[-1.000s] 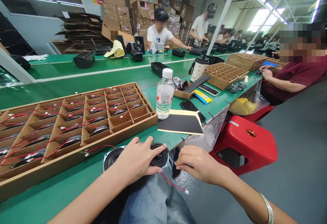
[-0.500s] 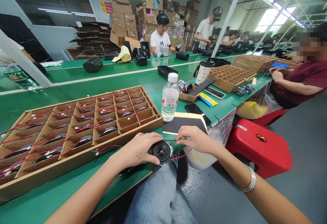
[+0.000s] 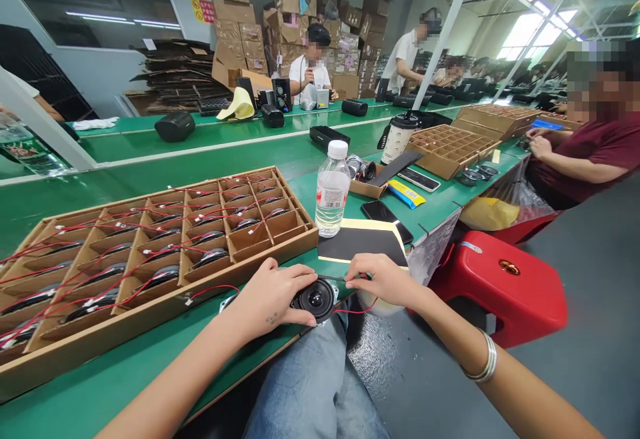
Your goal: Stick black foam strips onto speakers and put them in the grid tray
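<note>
My left hand (image 3: 267, 294) grips a round black speaker driver (image 3: 316, 299) in a metal frame at the green bench's near edge. My right hand (image 3: 379, 280) sits just to its right, fingertips pinching a thin dark strip (image 3: 334, 278) that runs to the top of the driver. A red wire (image 3: 356, 311) leaves the driver under my right hand. The driver's far side is partly hidden by my fingers. Just beyond my hands lies a black sheet with a yellow backing (image 3: 363, 241).
A long cardboard compartment tray (image 3: 150, 312) holding several wired speaker drivers fills the bench to the left. A water bottle (image 3: 333, 189), a phone (image 3: 385, 219) and more cardboard trays stand beyond. A red stool (image 3: 500, 285) and a seated co-worker (image 3: 580, 165) are on the right.
Since the oldest frame, both hands have moved up and together at the driver, and my right hand has taken the thin strip. Between the last two frames, the hands and driver barely shift.
</note>
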Demonstrator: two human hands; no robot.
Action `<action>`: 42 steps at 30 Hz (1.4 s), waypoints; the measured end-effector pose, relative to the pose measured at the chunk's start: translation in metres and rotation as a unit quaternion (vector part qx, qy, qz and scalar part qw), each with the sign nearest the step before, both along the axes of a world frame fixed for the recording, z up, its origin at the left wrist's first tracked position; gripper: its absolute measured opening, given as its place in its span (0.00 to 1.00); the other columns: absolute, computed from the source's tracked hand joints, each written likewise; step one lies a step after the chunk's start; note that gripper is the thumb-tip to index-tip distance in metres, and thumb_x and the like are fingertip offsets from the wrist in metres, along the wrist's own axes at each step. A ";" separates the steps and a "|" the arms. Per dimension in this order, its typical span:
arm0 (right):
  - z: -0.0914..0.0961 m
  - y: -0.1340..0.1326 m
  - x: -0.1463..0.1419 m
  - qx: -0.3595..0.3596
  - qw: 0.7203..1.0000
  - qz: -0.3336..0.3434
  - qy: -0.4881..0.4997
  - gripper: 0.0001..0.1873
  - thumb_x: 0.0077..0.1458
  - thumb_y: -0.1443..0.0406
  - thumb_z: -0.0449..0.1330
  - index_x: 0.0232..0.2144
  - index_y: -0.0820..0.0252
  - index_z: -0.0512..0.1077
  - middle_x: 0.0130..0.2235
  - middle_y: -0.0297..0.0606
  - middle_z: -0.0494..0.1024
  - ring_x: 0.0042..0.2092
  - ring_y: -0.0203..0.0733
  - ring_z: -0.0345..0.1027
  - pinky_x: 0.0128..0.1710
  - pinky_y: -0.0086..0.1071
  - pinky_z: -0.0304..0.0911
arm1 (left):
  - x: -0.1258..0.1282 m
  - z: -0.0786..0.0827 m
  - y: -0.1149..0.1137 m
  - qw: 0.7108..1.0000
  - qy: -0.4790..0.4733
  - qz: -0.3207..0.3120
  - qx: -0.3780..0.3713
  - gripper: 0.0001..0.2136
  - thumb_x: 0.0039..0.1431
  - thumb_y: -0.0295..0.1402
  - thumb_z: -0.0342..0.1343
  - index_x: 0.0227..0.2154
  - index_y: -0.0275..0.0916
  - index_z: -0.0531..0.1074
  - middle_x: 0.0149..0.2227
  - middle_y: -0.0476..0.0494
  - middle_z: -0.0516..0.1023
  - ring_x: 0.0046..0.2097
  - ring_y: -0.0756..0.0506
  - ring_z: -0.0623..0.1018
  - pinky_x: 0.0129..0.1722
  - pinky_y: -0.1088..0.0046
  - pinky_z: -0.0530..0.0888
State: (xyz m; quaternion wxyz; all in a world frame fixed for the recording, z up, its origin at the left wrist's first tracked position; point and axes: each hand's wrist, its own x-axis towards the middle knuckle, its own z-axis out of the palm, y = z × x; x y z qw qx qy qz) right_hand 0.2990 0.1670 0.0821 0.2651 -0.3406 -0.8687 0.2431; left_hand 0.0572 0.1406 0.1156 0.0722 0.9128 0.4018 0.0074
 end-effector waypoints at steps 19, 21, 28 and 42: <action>0.011 -0.002 -0.013 0.041 0.997 0.043 -0.045 0.05 0.47 0.74 0.64 0.25 0.61 0.72 0.27 0.32 0.72 0.30 0.35 0.65 0.30 0.26 0.59 | 0.016 0.001 -0.024 0.992 0.081 0.058 0.074 0.28 0.50 0.51 0.54 0.51 0.43 0.63 0.41 0.44 0.71 0.39 0.42 0.74 0.37 0.65 0.64; 0.013 -0.004 -0.014 0.048 0.997 0.045 -0.048 0.05 0.47 0.74 0.64 0.25 0.61 0.72 0.27 0.33 0.72 0.30 0.36 0.65 0.30 0.26 0.59 | 0.018 0.002 -0.026 0.991 0.086 0.072 0.071 0.27 0.50 0.51 0.54 0.51 0.43 0.63 0.41 0.44 0.71 0.37 0.42 0.74 0.37 0.65 0.64; 0.010 0.000 -0.017 -0.091 0.995 0.044 0.017 0.06 0.50 0.68 0.61 0.33 0.61 0.74 0.29 0.35 0.74 0.29 0.36 0.67 0.29 0.28 0.62 | 0.019 -0.001 -0.030 0.990 0.082 0.091 0.064 0.26 0.51 0.49 0.54 0.52 0.43 0.62 0.44 0.42 0.70 0.37 0.41 0.74 0.38 0.63 0.66; -0.021 0.018 -0.023 -0.353 0.904 0.008 0.240 0.19 0.43 0.56 0.64 0.34 0.65 0.72 0.24 0.32 0.70 0.23 0.31 0.64 0.23 0.26 0.62 | 0.015 -0.014 -0.036 0.988 -0.015 0.151 0.016 0.24 0.52 0.45 0.55 0.49 0.39 0.63 0.46 0.43 0.70 0.43 0.41 0.73 0.42 0.61 0.66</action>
